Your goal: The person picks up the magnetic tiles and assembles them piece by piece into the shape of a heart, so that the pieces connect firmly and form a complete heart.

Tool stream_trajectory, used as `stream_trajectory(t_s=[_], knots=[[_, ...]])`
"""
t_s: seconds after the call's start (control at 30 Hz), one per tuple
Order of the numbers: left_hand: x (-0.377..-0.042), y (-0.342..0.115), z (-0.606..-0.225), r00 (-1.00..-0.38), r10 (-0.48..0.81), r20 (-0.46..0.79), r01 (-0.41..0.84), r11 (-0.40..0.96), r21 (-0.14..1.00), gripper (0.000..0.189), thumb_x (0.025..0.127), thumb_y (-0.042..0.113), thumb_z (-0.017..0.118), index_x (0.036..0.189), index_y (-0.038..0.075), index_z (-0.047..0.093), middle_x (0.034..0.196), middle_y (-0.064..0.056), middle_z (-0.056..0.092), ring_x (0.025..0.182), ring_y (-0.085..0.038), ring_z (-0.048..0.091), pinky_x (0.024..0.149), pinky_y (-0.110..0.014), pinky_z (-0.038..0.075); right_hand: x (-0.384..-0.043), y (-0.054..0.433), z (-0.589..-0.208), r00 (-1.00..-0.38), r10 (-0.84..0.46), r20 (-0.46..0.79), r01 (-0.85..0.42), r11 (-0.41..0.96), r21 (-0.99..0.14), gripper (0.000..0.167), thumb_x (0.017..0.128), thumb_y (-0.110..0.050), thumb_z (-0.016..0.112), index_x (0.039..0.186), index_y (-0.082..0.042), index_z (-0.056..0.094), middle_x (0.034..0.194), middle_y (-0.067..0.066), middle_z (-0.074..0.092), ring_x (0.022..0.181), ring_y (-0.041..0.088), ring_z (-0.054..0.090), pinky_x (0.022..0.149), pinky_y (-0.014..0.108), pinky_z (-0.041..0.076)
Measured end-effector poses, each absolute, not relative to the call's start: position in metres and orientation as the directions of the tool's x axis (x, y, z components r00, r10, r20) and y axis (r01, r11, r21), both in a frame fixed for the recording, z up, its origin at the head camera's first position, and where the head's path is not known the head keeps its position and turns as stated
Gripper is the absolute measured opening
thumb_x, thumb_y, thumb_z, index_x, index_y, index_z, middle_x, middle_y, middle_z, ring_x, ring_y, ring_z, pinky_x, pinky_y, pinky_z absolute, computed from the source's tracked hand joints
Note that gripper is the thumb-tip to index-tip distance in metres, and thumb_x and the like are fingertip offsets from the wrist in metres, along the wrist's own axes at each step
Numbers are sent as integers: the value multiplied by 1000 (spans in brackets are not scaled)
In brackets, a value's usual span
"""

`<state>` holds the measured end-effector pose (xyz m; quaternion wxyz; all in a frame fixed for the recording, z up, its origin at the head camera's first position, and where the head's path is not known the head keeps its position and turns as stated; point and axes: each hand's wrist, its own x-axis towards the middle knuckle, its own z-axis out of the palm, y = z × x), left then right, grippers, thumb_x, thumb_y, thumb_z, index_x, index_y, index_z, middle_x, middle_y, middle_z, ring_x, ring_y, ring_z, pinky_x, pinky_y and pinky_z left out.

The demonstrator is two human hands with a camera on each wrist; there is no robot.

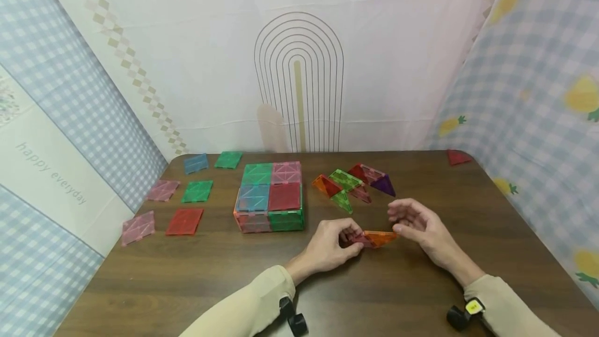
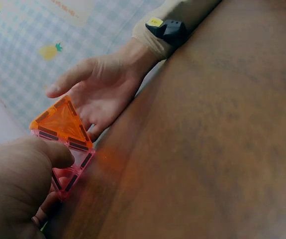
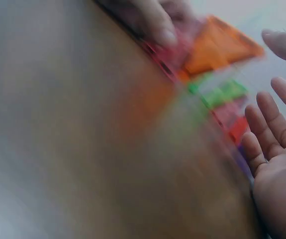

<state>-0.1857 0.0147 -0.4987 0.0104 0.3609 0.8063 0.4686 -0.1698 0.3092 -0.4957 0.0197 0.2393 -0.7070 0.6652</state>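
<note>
A pink triangular tile [image 2: 79,167] is pinched between the thumb and bent fingers of the left hand [image 1: 329,246], near the front of the table, to the right of a tile box. An orange triangular tile [image 2: 63,119] joins it edge to edge; I cannot tell whether the pair touches the wood. The right hand [image 1: 423,230] is just beside the orange tile, palm turned toward it, fingers spread and slightly bent, with nothing in its grasp.

Beyond the hands lies a cluster of triangular tiles [image 1: 346,178], in orange, red, green, pink and purple. The tile box [image 1: 285,196] has 4 squares on top, green, pink, blue and red, and 2 facing front, pinkish and green; its top is covered, and its contents cannot be made out through the tinted panels. Left of it lie 6 loose square tiles [image 1: 184,221]: 2 pink, 2 green, 1 blue, 1 red. A red tile [image 1: 458,157] sits at the far right corner of the brown table [image 1: 365,295].
</note>
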Motion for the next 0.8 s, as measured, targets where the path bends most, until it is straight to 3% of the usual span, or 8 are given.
stream_trajectory(t_s=[0.23, 0.4, 0.6, 0.7, 0.8], knots=[[-185, 14, -499, -736, 595, 325, 574, 292, 765, 12, 99, 14, 85, 107, 16, 77, 94, 6, 76, 81, 5, 64, 76, -14, 57, -193, 349, -496, -900, -122, 419, -405, -122, -906, 46, 106, 17, 59, 150, 20, 46, 140, 12, 69, 123, 19, 68, 99, 23, 59], [-186, 13, -500, -738, 592, 324, 572, 294, 766, 11, 99, 14, 85, 106, 16, 77, 94, 7, 76, 81, 5, 64, 75, -14, 57, -217, 381, -497, -918, 34, 396, -397, -147, -906, 51, 107, 12, 61, 157, 10, 49, 141, 5, 69, 119, 11, 69, 94, 19, 59], [-187, 11, -499, -740, 588, 326, 572, 296, 765, 11, 99, 14, 85, 106, 17, 77, 93, 7, 76, 80, 5, 65, 75, -14, 57, -245, 417, -499, -920, 210, 332, -348, -45, -936, 54, 105, 0, 74, 156, -11, 60, 139, -7, 67, 118, 3, 67, 90, 11, 56], [-187, 12, -499, -737, 593, 325, 571, 289, 768, 12, 99, 14, 84, 108, 16, 77, 95, 6, 77, 81, 6, 65, 76, -14, 57, -252, 433, -499, -911, 289, 293, -307, -1, -952, 59, 103, -3, 78, 158, -14, 59, 139, -12, 64, 124, 2, 64, 90, 7, 54], [-186, 14, -498, -733, 602, 317, 569, 286, 771, 12, 100, 14, 84, 110, 16, 77, 96, 6, 77, 83, 6, 65, 78, -14, 58, -254, 445, -498, -883, 387, 265, -207, 185, -961, 63, 104, -17, 80, 162, -19, 57, 148, -7, 62, 131, 7, 59, 91, 4, 50]])
